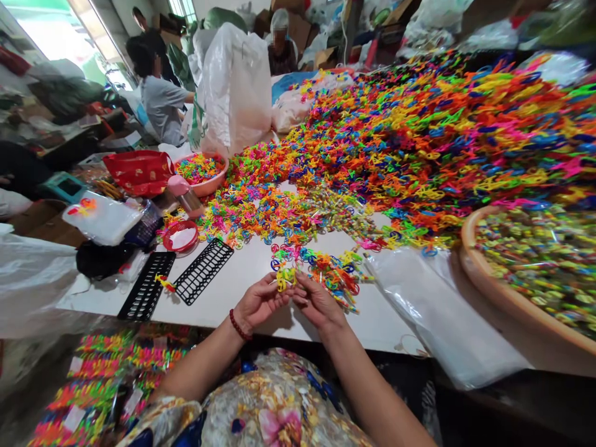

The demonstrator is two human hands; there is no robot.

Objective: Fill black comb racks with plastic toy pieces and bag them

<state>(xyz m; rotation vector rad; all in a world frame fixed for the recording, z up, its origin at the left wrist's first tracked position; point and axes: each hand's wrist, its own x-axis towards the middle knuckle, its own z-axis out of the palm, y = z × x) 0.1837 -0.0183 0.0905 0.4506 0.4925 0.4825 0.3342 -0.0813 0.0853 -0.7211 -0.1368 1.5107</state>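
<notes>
Both hands meet over the near part of the tabletop: the left hand (263, 301) and the right hand (321, 304) are partly curled, thumbs and fingertips pinching a small yellow plastic piece (285, 279) between them. Around them, the white, flat-surfaced tabletop (205, 313) carries a broad, multicoloured heap of small plastic pieces (419, 149), rising toward the far right. On the right stands a wide, round orange tub (469, 239) filled with mixed small parts; an upright, whitish translucent plastic sack (242, 93) closes off the back. Clear flat plastic bags (442, 310) lie between right hand and tub, overhanging the near edge. Farther left are a round pink basin (214, 183) of coloured pieces and a shiny red bag (139, 174). A loose, multicoloured small pile (335, 273) lies just beyond the right hand, crowding that side. White paper tags (74, 419) on bundled pieces below the left side are too small to read. The near edge runs just in front of the body; white surface shows between the left hand and two black plastic lattice trays (205, 267), and a red-and-yellow plastic piece (165, 284) lies at those trays.
</notes>
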